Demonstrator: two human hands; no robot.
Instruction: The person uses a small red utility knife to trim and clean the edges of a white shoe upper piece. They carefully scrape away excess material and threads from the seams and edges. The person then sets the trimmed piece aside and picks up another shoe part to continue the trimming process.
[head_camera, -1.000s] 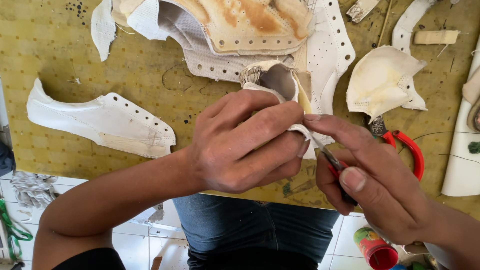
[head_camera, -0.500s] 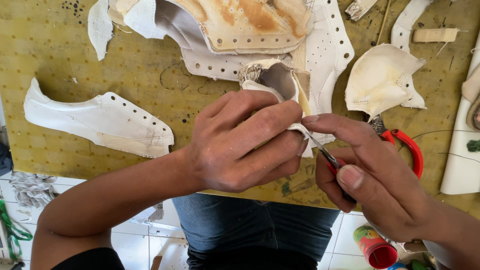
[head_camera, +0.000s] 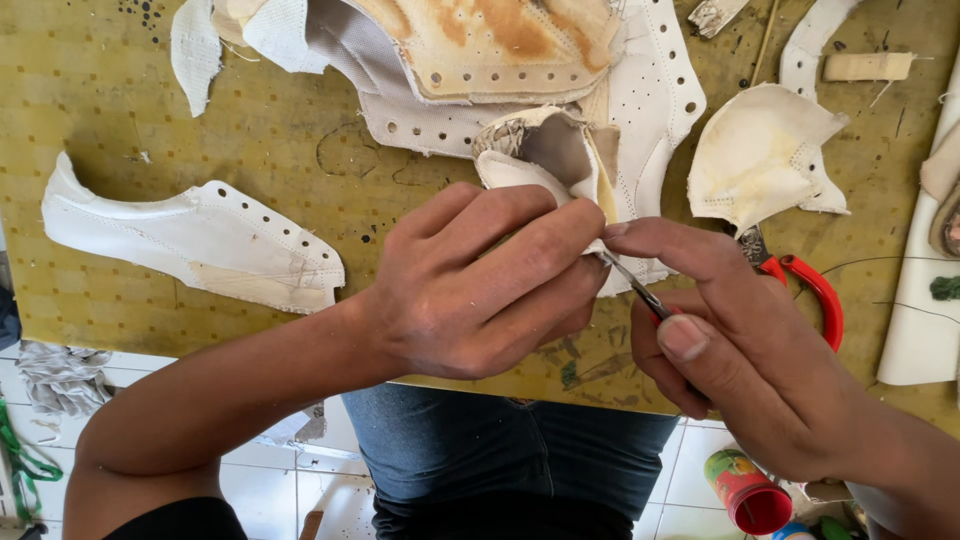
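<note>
My left hand (head_camera: 475, 285) grips a folded white shoe part (head_camera: 545, 160) with a grey lining, held just above the yellow-green work board (head_camera: 150, 120). My right hand (head_camera: 745, 345) pinches a thin metal blade tool (head_camera: 630, 285) with a red handle. The blade tip meets the edge of the white shoe part between my left fingers. Most of the tool's handle is hidden inside my right fist.
A white perforated shoe side panel (head_camera: 195, 240) lies at the left. Stained shoe upper pieces (head_camera: 500, 50) lie at the top, a white heel piece (head_camera: 765, 150) at right. Red-handled scissors (head_camera: 805, 290) rest beside my right hand. A red tube (head_camera: 745, 490) stands below the board's edge.
Both hands stay nearly in place. The blade tip has shifted slightly along the edge of the white shoe part.
</note>
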